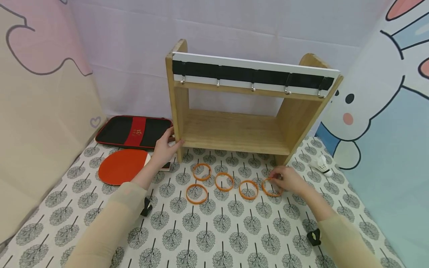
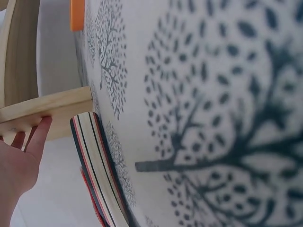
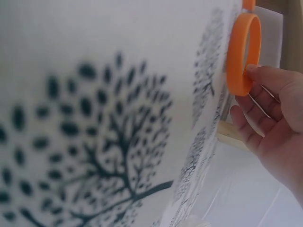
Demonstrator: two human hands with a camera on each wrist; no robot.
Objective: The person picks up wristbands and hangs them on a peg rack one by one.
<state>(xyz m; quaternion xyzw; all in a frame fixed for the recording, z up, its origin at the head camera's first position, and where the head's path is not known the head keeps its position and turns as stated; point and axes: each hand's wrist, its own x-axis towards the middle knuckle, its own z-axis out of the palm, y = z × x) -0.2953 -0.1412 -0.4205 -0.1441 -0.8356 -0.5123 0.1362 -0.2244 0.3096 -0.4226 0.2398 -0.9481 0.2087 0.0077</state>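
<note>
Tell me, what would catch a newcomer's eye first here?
Probably the wooden shelf at the middle, with silver hooks along its top front. Before it are five orange rings, the rightmost pinched by the right hand, while the left hand holds the shelf's left side.

Five orange rings [image 1: 224, 190], rightmost ring [image 3: 235, 59] perhaps slightly tilted, wooden rack [image 1: 234, 130] upright behind

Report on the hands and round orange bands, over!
Left hand touching boxy pale wooden shelf. Right hand pinching rightmost round, orange, rubbery-looking band. Four similar bands lie leftward. Nearest obstacle: shelf's right leg.
</note>
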